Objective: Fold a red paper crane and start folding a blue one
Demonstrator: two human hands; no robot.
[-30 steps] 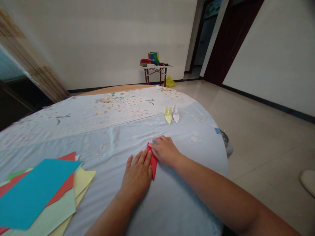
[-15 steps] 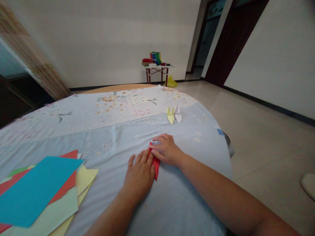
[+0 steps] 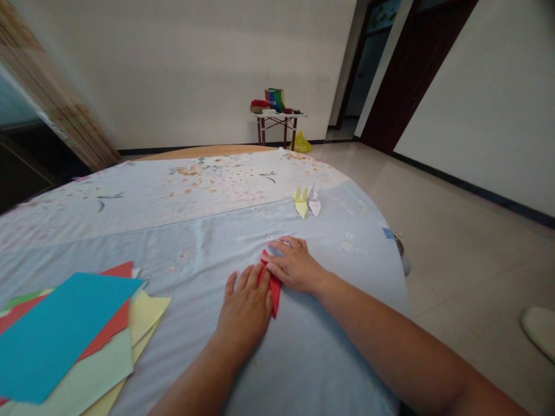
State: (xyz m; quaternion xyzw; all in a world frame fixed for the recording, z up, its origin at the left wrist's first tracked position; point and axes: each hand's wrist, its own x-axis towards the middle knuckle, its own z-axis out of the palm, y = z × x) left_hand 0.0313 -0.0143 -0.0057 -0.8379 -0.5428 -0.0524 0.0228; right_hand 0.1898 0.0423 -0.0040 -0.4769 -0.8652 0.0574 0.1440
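A hand had room to pass over the cloth point(image 3: 191, 277) between the left hand point(image 3: 245, 306) and the paper stack point(image 3: 73, 335). Ahead of the right hand point(image 3: 296, 264), a yellow folded paper point(image 3: 300, 207) and a white folded paper point(image 3: 314, 205) blocked the way; open cloth flanked them.

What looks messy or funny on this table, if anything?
The paper pile looks askew: coloured sheets poke out at different angles beneath the blue sheet. I see nothing spilled. The red folded paper is partly hidden by the left hand and right hand, so I can't tell if it's damaged.
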